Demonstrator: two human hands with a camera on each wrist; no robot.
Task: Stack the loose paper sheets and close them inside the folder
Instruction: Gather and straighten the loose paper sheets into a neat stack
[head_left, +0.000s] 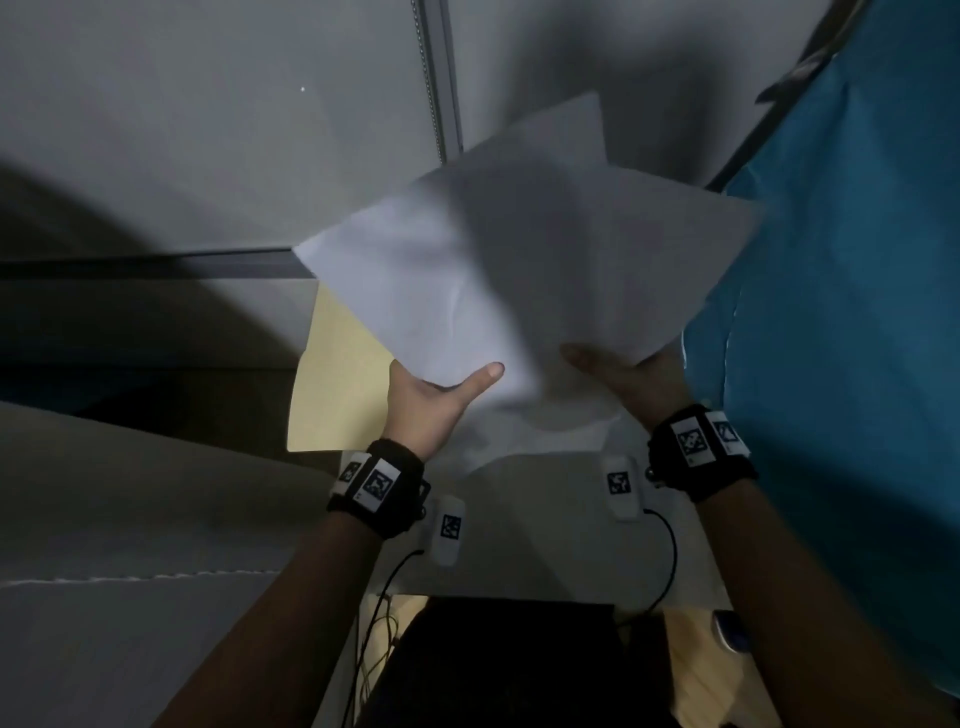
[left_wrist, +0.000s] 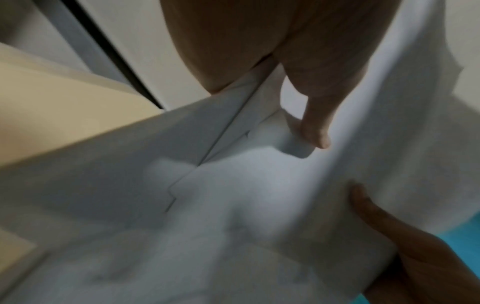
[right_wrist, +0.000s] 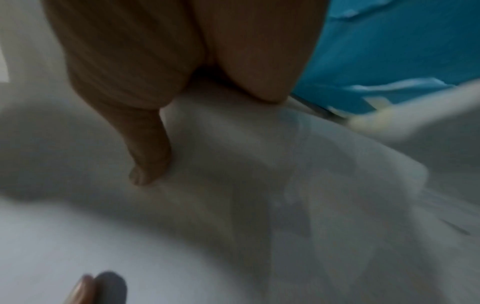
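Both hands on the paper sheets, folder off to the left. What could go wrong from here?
1. The paper sheets are fanned and askew, corners sticking out; likely they go in uneven or get creased.
2. The left hand and right hand pinch only the near edge, so the far sheets may sag or slip out.
3. The folder lies partly under the sheets, its edges hidden; the stack could land off it.

No readable words, numbers or brand names showing anywhere. Only black-and-white square marker patterns appearing on white tags on the left wristband (head_left: 375, 486) and the right wristband (head_left: 696, 441), plus on two small white modules (head_left: 450, 527) beside the wrists; coded patterns, not letters. Paper sheets (head_left: 519, 270) and folder (head_left: 337, 384) showing blank faces.
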